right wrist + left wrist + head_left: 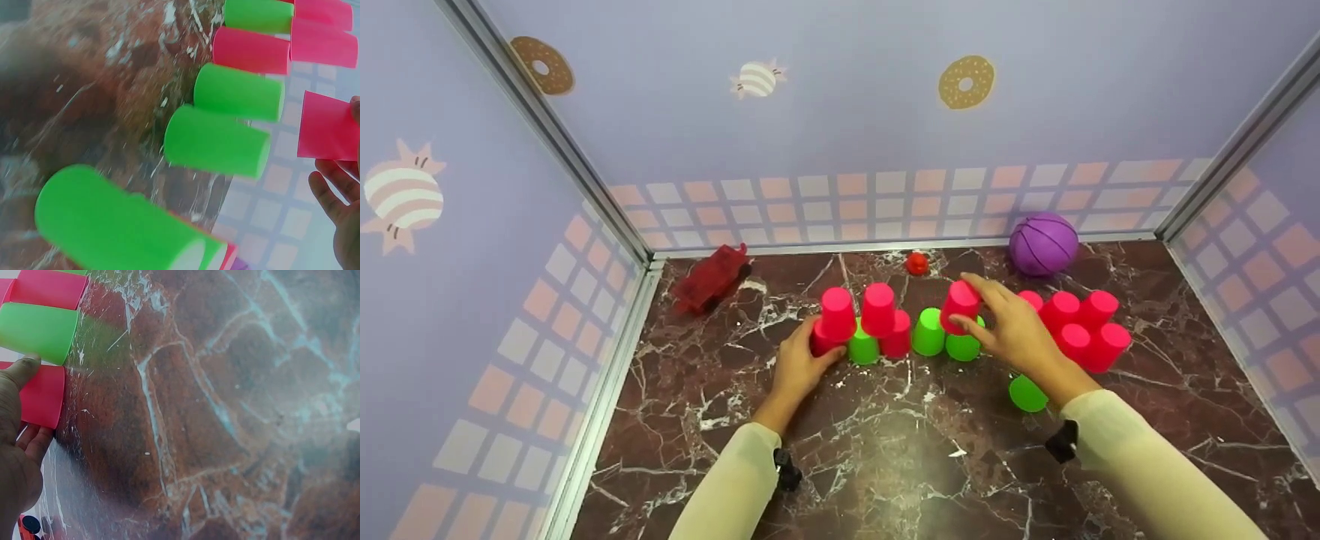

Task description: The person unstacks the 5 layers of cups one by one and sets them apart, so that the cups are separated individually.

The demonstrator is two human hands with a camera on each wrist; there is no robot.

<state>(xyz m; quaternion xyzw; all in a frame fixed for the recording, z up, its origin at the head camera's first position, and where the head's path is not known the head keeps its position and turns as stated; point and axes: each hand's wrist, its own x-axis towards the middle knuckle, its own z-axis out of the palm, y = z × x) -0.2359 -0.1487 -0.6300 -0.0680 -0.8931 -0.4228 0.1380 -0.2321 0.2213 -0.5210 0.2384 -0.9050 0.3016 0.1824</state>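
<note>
Upside-down cups stand in a row: a pink cup (819,341) at the left end, a green cup (863,346), another pink cup (897,336) and two green cups (239,93). On the left part of the row sit two upper pink cups (838,313). My left hand (799,367) grips the left-end pink cup, thumb in front and fingers behind. My right hand (1012,330) pinches a pink cup (327,126) between thumb and fingers, upside down. It is above the two green cups, with a gap below it in the right wrist view.
Several pink cups (1099,307) are grouped at the right. In front of them, partly behind my right forearm, is a green cup (1027,394). Along the back lie a red toy (711,279), a small red object (916,263) and a purple ball (1043,244). Patterned walls (840,120) enclose the surface.
</note>
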